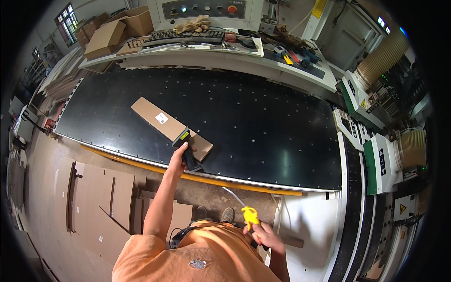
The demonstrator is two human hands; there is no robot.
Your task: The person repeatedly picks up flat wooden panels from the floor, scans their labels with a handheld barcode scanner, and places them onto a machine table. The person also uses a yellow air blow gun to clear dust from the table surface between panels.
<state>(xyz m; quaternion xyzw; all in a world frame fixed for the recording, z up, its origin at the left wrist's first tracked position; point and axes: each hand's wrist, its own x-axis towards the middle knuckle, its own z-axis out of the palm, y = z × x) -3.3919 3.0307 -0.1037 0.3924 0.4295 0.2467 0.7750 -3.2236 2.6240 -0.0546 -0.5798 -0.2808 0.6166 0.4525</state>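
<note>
My left hand (177, 157) is closed round the grip of a black handheld barcode scanner (184, 141), held over the near end of a narrow brown board (157, 117). The board lies slantwise on a black machine table (263, 117) dotted with small round points, and a white label (161, 118) is stuck on it. My right hand (264, 236) is wrapped round a yellow air blow gun (250, 215) close to my body. The gun's thin pale nozzle points up and left, short of the table's front edge. Part of the scanner's grip is hidden by my fingers.
A yellow bar (225, 183) runs along the table's front edge. Beyond the table are a keyboard (185, 37), gloves (192, 23) and a control panel (204, 8). Machine heads with ribbed hoses (383, 51) stand at right. Brown panels (101, 197) lean or lie at lower left.
</note>
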